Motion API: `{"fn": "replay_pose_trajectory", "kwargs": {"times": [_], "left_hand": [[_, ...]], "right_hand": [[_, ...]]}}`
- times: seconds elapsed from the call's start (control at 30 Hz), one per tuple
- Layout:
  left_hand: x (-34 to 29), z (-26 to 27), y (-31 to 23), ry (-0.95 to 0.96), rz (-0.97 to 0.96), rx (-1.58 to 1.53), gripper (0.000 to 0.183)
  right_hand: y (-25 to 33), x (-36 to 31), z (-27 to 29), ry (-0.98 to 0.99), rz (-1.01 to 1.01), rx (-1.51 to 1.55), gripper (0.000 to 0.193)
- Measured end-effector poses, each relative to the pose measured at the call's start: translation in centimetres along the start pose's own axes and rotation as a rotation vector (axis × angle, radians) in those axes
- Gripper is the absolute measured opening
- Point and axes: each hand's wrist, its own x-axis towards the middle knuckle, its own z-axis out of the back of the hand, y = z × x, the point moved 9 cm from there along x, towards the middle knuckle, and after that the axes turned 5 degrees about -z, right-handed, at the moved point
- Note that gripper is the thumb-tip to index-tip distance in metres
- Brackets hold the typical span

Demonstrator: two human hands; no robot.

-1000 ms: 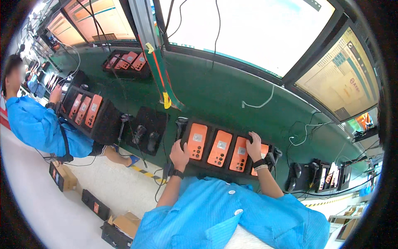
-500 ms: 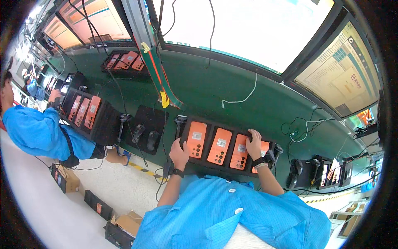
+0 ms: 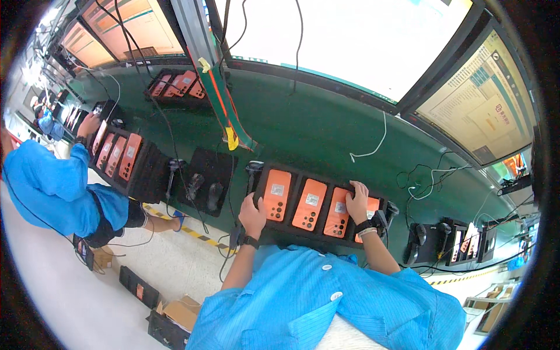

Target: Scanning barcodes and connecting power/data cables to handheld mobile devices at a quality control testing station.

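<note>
In front of me lies a black tray [image 3: 297, 231] with a row of orange phones, backs up, each with a white label and dark camera rings. The phones are the leftmost [image 3: 276, 201], the second [image 3: 309, 209], the third [image 3: 336, 216] and one at the right end [image 3: 370, 213], partly hidden by my wrist. My left hand [image 3: 252, 218] is closed around the tray's left edge. Fingers stretched out, my right hand [image 3: 357, 205] lies on the tray between the third phone and the right-end one. It holds nothing that I can see.
A large monitor [image 3: 344, 44] and a smaller screen [image 3: 478, 99] stand behind the green bench [image 3: 291, 125]. A white cable [image 3: 373, 149] hangs over it. Scanners and a black mat [image 3: 205, 175] lie left. A co-worker in blue [image 3: 52, 175] works beside another phone tray [image 3: 119, 154].
My hands and the tray have stayed put. The hanging white cable has swung right. The co-worker on the left has shifted, an arm raised over their tray with a phone lifted near the hand.
</note>
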Motion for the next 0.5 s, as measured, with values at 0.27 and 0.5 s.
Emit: {"fn": "replay_pose_trajectory", "kwargs": {"times": [0.27,0.5], "left_hand": [[0.1,-0.2,0.1,0.01,0.013,-0.001,0.035],[0.4,0.1,-0.6,0.035,-0.001,-0.005,0.037]], "right_hand": [[-0.5,0.3,-0.1,0.016,-0.011,0.003,0.038],[-1.6,0.9,-0.5,0.034,0.008,0.02,0.036]]}}
